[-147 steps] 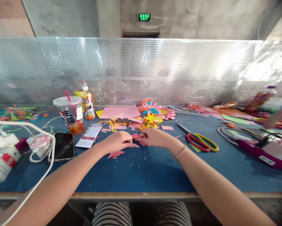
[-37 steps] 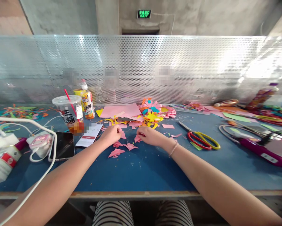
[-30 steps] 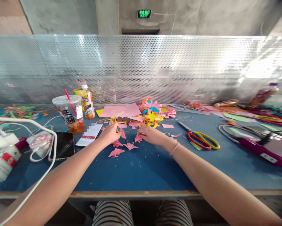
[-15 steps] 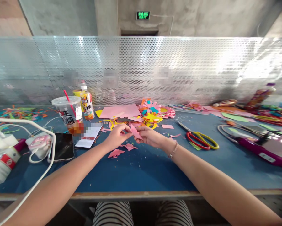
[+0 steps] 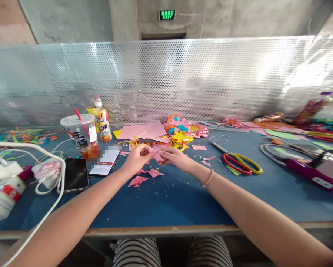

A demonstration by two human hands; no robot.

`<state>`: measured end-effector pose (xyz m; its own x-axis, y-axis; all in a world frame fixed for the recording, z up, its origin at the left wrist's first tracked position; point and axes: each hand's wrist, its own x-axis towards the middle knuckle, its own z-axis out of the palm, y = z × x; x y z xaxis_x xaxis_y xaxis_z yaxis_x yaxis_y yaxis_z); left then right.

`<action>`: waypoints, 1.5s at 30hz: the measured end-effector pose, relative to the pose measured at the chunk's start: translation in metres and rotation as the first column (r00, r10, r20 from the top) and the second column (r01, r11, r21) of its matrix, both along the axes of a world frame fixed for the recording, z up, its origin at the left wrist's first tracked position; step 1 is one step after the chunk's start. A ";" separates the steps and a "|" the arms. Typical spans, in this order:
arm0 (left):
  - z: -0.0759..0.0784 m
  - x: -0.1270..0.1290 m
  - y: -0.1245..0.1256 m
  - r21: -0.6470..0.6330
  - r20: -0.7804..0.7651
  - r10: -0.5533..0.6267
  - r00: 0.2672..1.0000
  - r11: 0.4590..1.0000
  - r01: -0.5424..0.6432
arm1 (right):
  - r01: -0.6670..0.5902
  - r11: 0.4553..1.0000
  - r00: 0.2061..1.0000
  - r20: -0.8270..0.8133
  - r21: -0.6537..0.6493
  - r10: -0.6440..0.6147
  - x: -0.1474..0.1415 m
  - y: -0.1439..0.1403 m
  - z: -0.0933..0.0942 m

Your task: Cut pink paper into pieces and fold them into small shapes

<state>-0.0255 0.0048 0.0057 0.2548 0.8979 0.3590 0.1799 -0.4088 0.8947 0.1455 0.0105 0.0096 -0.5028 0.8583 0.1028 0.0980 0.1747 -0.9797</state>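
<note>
A small piece of pink paper (image 5: 156, 155) is pinched between both my hands above the blue table. My left hand (image 5: 140, 157) grips its left side, fingers curled. From the right, my right hand (image 5: 175, 158) closes thumb and fingers on the other side. My fingers cover much of the paper, so its folds are hard to make out. Just below lie pink paper cutouts (image 5: 138, 180), with another pointed pink cutout (image 5: 155, 172) beside them. Behind my hands are a pink paper sheet (image 5: 141, 130) and paper flowers (image 5: 180, 128) in pink, yellow and blue.
Scissors (image 5: 240, 163) with red and yellow handles lie to the right, near a purple power strip (image 5: 310, 174). On the left are a plastic cup (image 5: 80, 133), a bottle (image 5: 102, 124), two phones (image 5: 75, 174) and a white cable (image 5: 61, 185). A perforated metal screen (image 5: 155, 81) stands behind.
My left fingers have curled further round the pink paper, and my right fingers have shifted over it, so less of it shows. The view has tilted slightly.
</note>
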 end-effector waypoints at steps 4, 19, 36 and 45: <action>-0.002 0.000 0.002 0.051 -0.023 -0.025 0.999 0.998 0.026 | -0.006 0.981 0.992 0.128 0.195 -0.019 -0.002 -0.004 0.003; -0.016 -0.021 0.024 0.403 -0.642 0.156 0.751 0.902 0.158 | 0.024 0.910 0.760 0.584 0.415 -0.287 0.010 0.008 0.000; -0.007 -0.041 0.029 0.384 -0.777 0.291 0.558 0.922 0.053 | -0.149 0.784 0.624 0.672 0.603 -0.398 0.004 0.001 -0.004; -0.010 -0.041 0.036 0.293 -0.732 0.244 0.636 0.956 -0.030 | -0.183 0.794 0.601 0.705 0.580 -0.377 0.006 0.004 -0.007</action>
<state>-0.0663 0.0409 -0.0048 0.4121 0.8611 0.2977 0.8164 -0.4941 0.2990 0.1517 0.0143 0.0030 -0.5388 0.8218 0.1853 0.7895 0.5693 -0.2292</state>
